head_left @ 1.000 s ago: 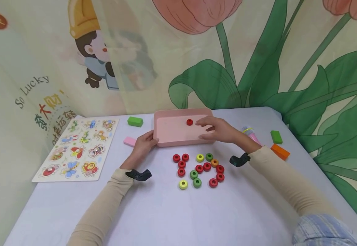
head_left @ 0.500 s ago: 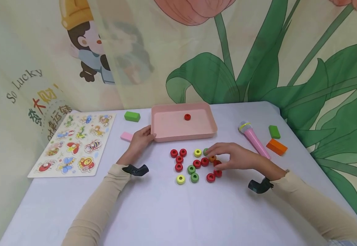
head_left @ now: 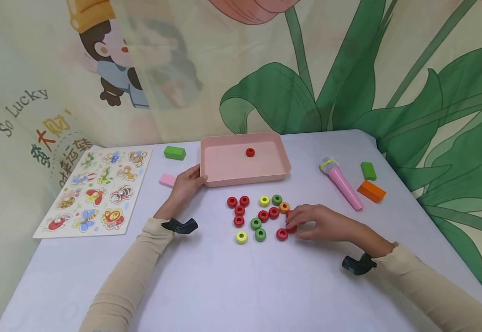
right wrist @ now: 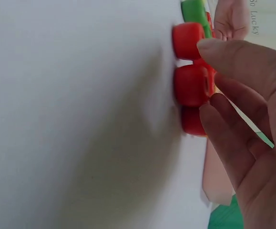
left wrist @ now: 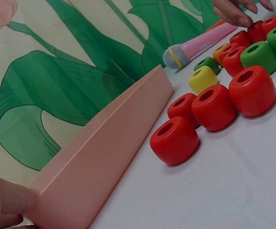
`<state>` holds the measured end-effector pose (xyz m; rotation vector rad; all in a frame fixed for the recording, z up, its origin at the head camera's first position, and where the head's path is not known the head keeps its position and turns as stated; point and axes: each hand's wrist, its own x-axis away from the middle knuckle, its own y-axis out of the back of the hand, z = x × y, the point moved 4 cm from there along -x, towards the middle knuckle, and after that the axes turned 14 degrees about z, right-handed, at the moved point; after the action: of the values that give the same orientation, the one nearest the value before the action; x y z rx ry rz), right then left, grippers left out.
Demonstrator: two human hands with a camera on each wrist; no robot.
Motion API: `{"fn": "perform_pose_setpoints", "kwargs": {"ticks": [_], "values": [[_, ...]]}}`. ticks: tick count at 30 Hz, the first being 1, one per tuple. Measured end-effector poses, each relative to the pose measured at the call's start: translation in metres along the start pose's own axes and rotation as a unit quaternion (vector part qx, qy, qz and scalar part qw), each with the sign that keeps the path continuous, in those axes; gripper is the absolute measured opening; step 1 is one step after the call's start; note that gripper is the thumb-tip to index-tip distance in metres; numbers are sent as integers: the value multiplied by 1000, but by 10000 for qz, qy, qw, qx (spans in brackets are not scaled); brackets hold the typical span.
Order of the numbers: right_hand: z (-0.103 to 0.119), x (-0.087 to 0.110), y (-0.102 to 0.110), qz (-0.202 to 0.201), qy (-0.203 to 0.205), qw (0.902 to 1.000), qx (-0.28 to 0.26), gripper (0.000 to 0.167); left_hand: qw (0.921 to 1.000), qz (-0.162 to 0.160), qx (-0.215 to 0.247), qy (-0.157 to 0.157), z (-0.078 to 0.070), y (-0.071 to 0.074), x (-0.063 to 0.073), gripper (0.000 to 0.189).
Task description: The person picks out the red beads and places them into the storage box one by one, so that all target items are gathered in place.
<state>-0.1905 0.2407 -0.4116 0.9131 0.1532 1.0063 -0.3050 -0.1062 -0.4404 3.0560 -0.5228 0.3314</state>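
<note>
My left hand point(head_left: 186, 186) grips the near left corner of a shallow pink tray point(head_left: 241, 174), its thumb against the wall in the left wrist view. A single red bead point(head_left: 250, 152) sits inside the tray. In front of it, several red, green, yellow and orange beads with holes lie loosely spread on the white cloth. My right hand point(head_left: 325, 223) is over the right side of these beads, thumb and fingers parted. In the right wrist view its fingertips are right beside a red bead point(right wrist: 190, 86), with the thumb tip near another red bead point(right wrist: 187, 41).
A pink toy microphone point(head_left: 342, 185) lies right of the tray. Further right are a green block point(head_left: 368, 171) and an orange block point(head_left: 371, 191). On the left are another green block point(head_left: 175, 153), a pink block point(head_left: 167, 180) and an insect picture board point(head_left: 95, 193). A printed curtain hangs behind the table.
My right hand has moved from over the tray down toward the viewer, to the right-hand red beads. The left hand keeps its grip on the tray corner. The head view has shifted slightly.
</note>
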Motion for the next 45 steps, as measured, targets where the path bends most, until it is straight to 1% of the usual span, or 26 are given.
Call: {"fn": "perform_pose_setpoints", "kwargs": {"ticks": [6,14,20,23,29,32,36,39,42,45], "values": [[1,-5,-2,-116,75,9995,293,31,10000,-5,71,65,0,1,1,59],[1,-9,0,-238,-18,9966,786,28,9999,28,89,-61,-2,2,2,60],[4,-10,1,-178,46,9967,785,27,10000,9,45,-71,-5,2,3,59],[6,-9,7,-221,64,9973,694,26,10000,-2,28,-41,-6,1,3,59],[10,-14,32,-406,140,9974,582,29,10000,-36,-5,-3,-6,1,2,59],[11,-20,47,-448,195,9973,554,30,9998,1,147,-106,-6,1,2,59],[8,-33,68,-547,334,9965,535,28,9991,33,350,-233,-4,0,1,59],[3,-47,84,-653,342,9961,486,28,9992,4,339,-191,-4,-1,2,59],[-4,-61,100,-748,131,9965,363,26,9995,-31,296,-110,-2,-2,2,59],[-14,-79,113,-777,-155,9966,234,24,9995,-29,300,-128,0,-2,1,59]]}}
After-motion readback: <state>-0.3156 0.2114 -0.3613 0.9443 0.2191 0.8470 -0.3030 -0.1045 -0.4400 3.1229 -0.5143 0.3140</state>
